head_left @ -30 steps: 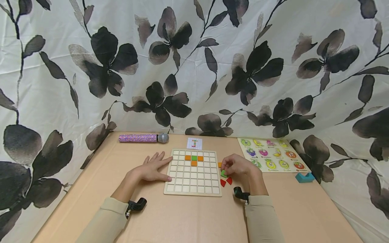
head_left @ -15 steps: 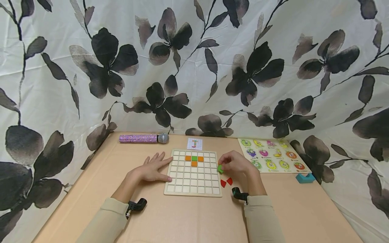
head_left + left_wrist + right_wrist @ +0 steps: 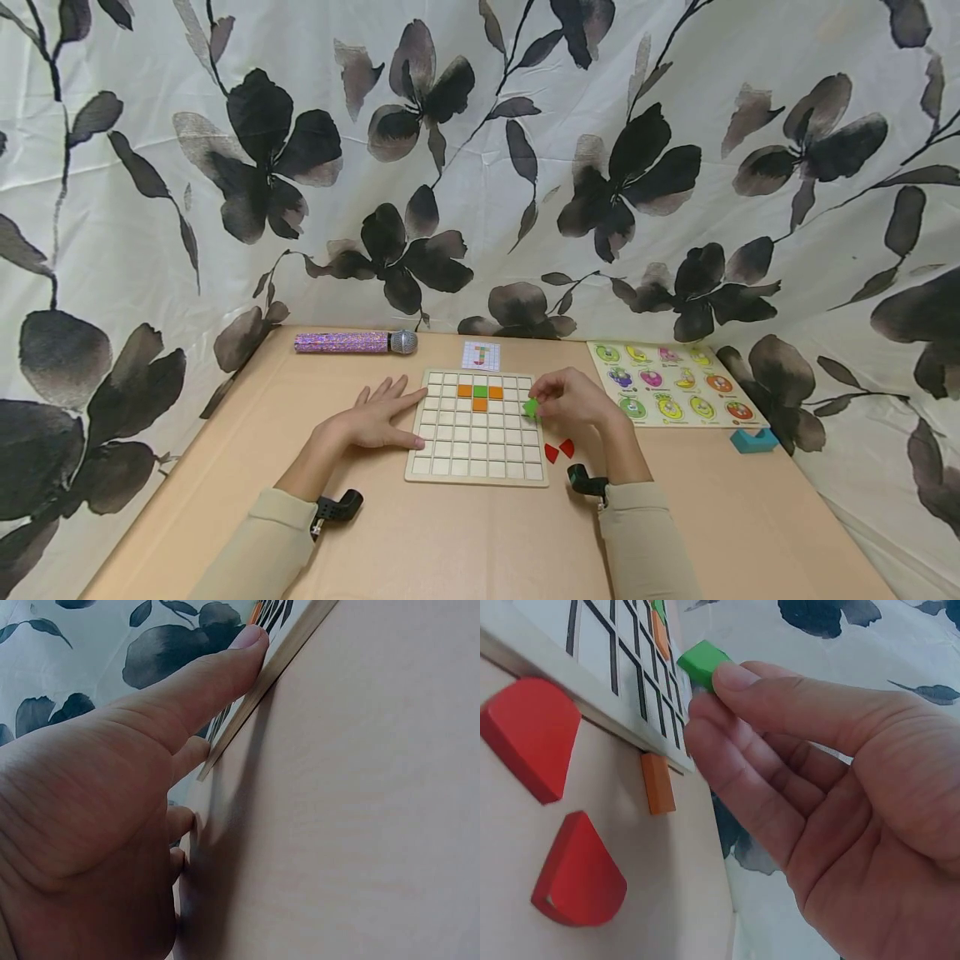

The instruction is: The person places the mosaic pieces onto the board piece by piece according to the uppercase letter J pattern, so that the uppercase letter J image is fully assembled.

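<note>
A white gridded wooden board [image 3: 476, 450] lies in the middle of the table. Near its far edge sit a green square tile [image 3: 480, 391] and several orange tiles [image 3: 479, 405] in a T shape. My left hand [image 3: 371, 418] is spread at the board's left side, thumb [image 3: 251, 646] and index finger touching the frame. Over the board's right edge, my right hand [image 3: 576, 398] pinches a small green block [image 3: 702, 666] between thumb and fingers. Below that hand, two red rounded wedge pieces [image 3: 581, 874] lie on the table. An orange block [image 3: 658, 784] rests beside the board's edge.
Behind the board is a small pattern card [image 3: 481, 356]. A glittery purple microphone [image 3: 352, 342] lies at the back left. To the right are a fruit picture sheet [image 3: 652, 396] and a teal curved piece [image 3: 753, 440]. A floral curtain [image 3: 480, 183] hangs behind the table.
My right hand has lifted the green block from beside the red pieces and carried it left and farther back, over the board's right edge. The left hand stays in place.
</note>
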